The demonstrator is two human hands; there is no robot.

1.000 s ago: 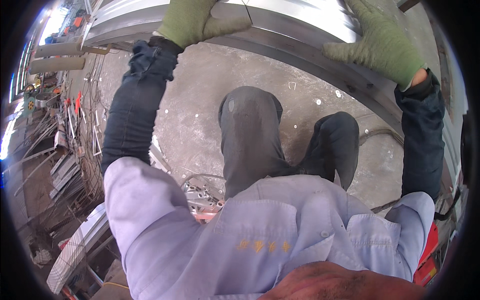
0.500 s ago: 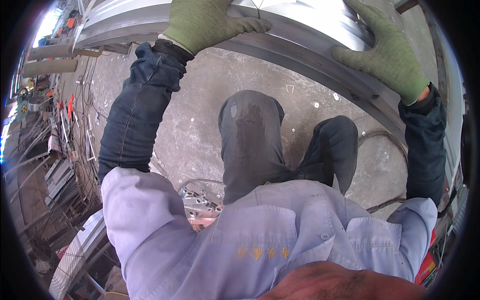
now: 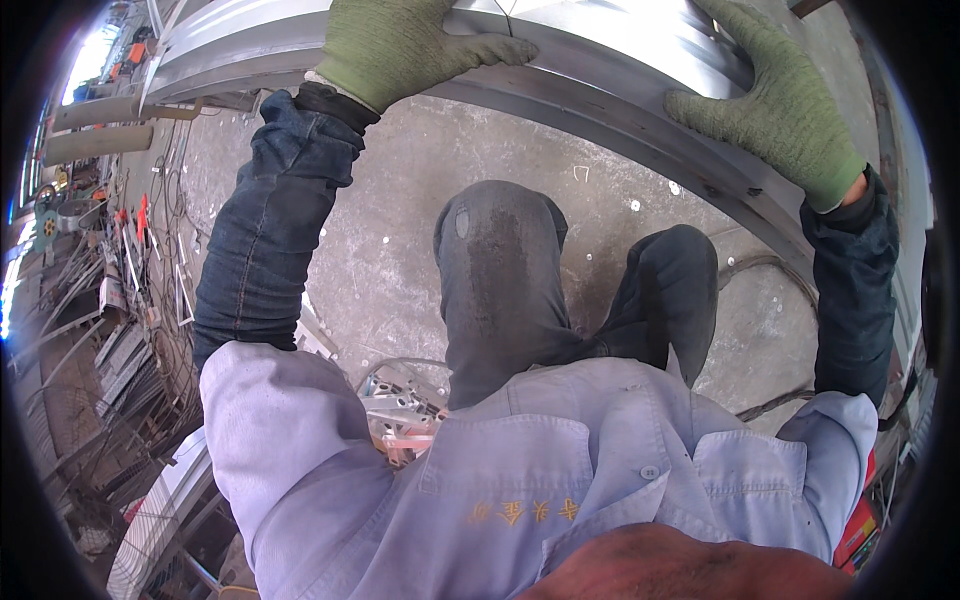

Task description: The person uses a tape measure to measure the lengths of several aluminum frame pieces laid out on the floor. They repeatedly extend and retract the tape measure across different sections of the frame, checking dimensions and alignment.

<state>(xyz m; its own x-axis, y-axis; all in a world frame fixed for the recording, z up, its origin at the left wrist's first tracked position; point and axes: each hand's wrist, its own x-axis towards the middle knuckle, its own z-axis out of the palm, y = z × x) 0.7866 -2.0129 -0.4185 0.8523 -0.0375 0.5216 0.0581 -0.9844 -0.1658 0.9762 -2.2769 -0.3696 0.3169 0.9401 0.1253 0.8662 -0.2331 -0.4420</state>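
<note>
A long grey sheet-metal piece (image 3: 600, 92) with folded lengthwise edges and a shiny upper face spans the top of the view. My left hand (image 3: 395, 50), in a green knitted glove, lies on its left part with the thumb stretched along the near fold; the fingertips are cut off by the upper edge. On the right part rests my right hand (image 3: 780, 115), gloved alike, open, with the thumb pointing left and the fingers reaching forward over the metal. A thin dark line crosses the piece just beyond my left thumb.
My bent knees (image 3: 505, 250) are above the grey concrete floor (image 3: 390, 200). A dark cable (image 3: 770, 265) curves at the right. Metal offcuts (image 3: 405, 400) lie beside my left leg. Two tan cylinders (image 3: 98, 145) and heaps of metal strips (image 3: 125, 360) are at the left.
My left hand and forearm have shifted slightly left. My right hand has moved very little and stays on the sheet-metal piece.
</note>
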